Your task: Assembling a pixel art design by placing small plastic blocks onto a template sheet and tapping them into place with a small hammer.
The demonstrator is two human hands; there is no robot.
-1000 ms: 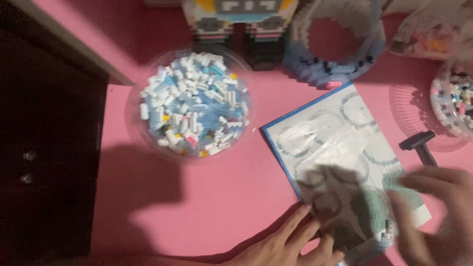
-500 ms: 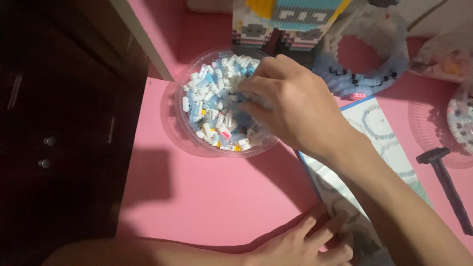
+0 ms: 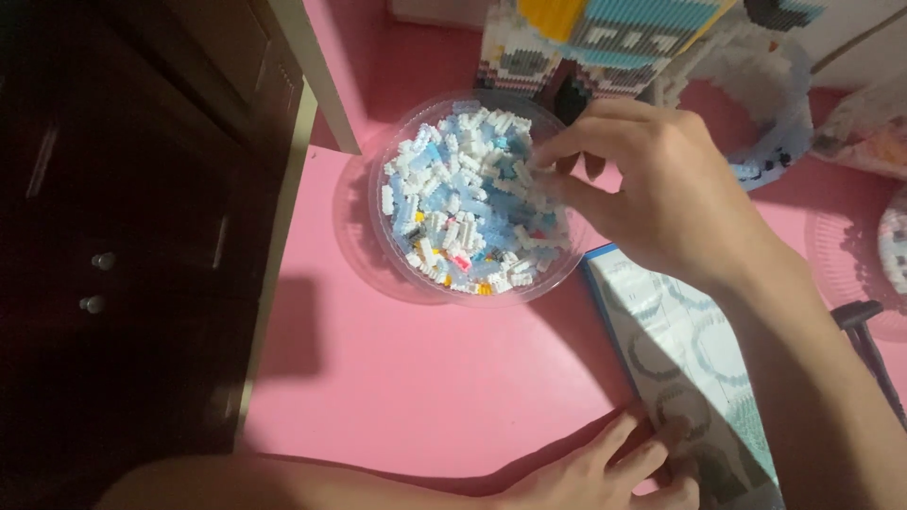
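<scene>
Your right hand [image 3: 661, 189] is reaching over the far right rim of the clear round bowl [image 3: 397, 255], fingers narrowed toward a pinch among the small bricks [image 3: 463, 222] heaped inside it; whether a brick is already caught between the fingertips, you cannot tell from here. Your left hand [image 3: 605, 467] is lying flat and open near the bowl's near right side, pressing the lower corner of the instruction sheet [image 3: 680, 349] against the pink table [image 3: 425, 387]. Beyond the bowl, the half-built brick model [image 3: 586, 38] is standing, touching or nearly touching its far rim. Judging by this, you are doing best by spreading the pile gently with one fingertip, singling out one piece before closing on it, and lifting straight up so neighbours are not dragged over the shallow rim. Keeping the sheet pinned is helping too.
</scene>
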